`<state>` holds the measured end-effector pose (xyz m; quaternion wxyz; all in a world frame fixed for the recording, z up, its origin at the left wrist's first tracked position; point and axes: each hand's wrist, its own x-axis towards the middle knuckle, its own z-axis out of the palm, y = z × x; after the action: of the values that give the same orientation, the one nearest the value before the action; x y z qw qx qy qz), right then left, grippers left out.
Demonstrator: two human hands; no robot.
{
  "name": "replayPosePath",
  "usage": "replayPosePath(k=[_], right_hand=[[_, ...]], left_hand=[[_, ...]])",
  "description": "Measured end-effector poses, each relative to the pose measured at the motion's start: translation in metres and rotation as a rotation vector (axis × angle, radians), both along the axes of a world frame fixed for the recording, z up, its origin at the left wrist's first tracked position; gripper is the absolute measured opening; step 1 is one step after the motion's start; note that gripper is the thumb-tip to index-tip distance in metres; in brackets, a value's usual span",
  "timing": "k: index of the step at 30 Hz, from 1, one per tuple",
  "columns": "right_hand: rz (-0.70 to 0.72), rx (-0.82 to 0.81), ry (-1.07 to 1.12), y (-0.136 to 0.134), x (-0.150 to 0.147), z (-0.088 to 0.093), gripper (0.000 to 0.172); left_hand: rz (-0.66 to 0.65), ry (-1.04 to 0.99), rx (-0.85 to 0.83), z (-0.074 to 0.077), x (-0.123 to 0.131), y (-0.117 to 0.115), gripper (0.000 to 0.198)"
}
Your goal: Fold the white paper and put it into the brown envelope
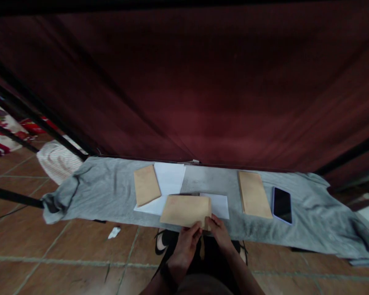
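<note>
A tan paper envelope (186, 209) lies in front of me, its right end between my hands. My left hand (189, 237) pinches its near edge, fingers closed on the paper. At the right end, my right hand (217, 229) has its fingers closed on the envelope's edge or flap; the exact grip is blurred. Partly under the envelope is a folded white sheet (219, 205), sticking out on the right. To the left, white papers (169, 177) lie spread out, with a second tan envelope (146, 184) on top of them.
A stack of tan envelopes (255, 194) lies to the right, beside a phone (282, 205) in a purple case. Everything rests on a narrow bench with a grey cloth (106, 192). A dark red curtain (190, 102) rises behind. A white scrap (114, 232) is on the tiled floor.
</note>
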<state>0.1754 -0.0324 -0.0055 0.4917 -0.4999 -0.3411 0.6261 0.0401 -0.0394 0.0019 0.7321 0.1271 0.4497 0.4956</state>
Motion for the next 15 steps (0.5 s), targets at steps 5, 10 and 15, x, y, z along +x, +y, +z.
replayPosePath(k=[5,10,15], right_hand=[[0.050,-0.088,0.073,-0.004,0.011,-0.004,0.041],[0.120,-0.156,0.014,-0.004,0.020,-0.004,0.033],[0.150,-0.182,0.019,-0.003,0.026,-0.006,0.031]], left_hand=[[-0.060,-0.022,-0.050,-0.011,-0.007,0.000,0.030],[-0.092,-0.020,-0.110,-0.012,-0.007,0.000,0.027],[-0.165,0.009,-0.124,-0.004,-0.004,0.003,0.024]])
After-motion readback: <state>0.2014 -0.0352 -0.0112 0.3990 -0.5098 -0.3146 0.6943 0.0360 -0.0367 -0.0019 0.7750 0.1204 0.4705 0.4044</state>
